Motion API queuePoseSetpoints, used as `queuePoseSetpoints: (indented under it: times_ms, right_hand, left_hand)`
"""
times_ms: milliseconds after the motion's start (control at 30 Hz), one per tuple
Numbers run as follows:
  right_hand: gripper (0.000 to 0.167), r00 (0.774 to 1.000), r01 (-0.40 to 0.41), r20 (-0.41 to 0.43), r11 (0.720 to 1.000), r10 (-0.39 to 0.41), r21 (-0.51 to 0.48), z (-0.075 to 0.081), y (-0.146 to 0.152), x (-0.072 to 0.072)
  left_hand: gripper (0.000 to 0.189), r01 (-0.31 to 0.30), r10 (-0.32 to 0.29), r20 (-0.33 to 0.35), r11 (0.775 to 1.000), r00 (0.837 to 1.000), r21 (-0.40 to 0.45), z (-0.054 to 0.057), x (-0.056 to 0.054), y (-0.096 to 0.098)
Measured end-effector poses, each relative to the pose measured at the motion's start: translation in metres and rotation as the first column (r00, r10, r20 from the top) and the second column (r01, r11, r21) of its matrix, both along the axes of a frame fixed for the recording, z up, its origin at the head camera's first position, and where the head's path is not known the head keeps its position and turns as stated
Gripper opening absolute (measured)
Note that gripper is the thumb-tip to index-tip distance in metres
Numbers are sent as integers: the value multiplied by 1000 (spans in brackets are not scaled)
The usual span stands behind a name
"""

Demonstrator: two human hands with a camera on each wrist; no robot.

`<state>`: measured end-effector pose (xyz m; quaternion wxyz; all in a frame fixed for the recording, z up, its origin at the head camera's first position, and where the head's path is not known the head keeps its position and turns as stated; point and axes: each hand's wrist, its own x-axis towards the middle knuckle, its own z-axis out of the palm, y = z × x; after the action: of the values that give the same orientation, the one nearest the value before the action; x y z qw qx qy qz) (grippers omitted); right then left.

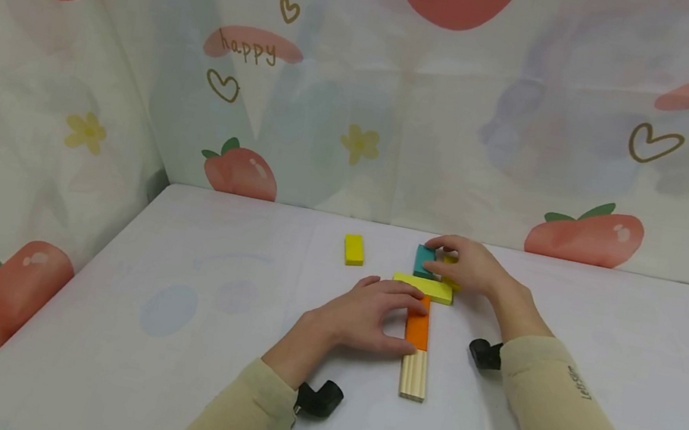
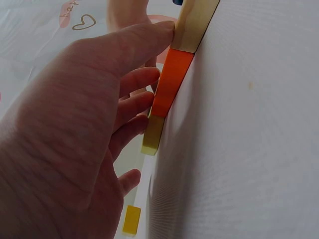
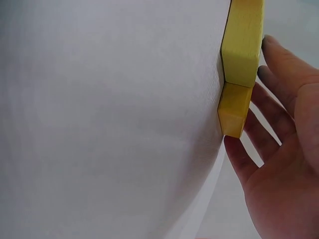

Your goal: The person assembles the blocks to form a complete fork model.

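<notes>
On the white table, a line of flat wooden blocks runs away from me: a plain wood block (image 1: pixel 413 377), an orange block (image 1: pixel 417 329), then a pale yellow block (image 1: pixel 435 290) lying crosswise. My left hand (image 1: pixel 361 316) lies along the left side, fingertips on the orange block and thumb by its joint with the plain one. Beyond the crosswise block stand a teal block (image 1: pixel 423 261) and a yellow block (image 3: pixel 234 107), partly hidden by my right hand (image 1: pixel 470 266). The right thumb and index tips touch the teal block; the other fingers spread behind the yellow one.
A separate yellow block (image 1: pixel 354 251) lies to the left near the table's back edge. The table (image 1: pixel 183 386) meets a printed cloth backdrop (image 1: pixel 443 125) at the back and left. Black wrist cameras (image 1: pixel 320 398) jut out beside the sleeves.
</notes>
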<state>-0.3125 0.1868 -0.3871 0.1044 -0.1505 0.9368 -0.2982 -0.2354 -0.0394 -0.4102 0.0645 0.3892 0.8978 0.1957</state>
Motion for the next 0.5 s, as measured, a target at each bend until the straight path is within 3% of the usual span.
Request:
queuePoseSetpoints:
  times_ms: [500]
  right_hand:
    - [49, 1000, -7, -11, 1000, 7, 1, 1, -2, 0]
  left_hand:
    - [53, 6, -6, 4, 1000, 1000, 6, 1, 0, -1]
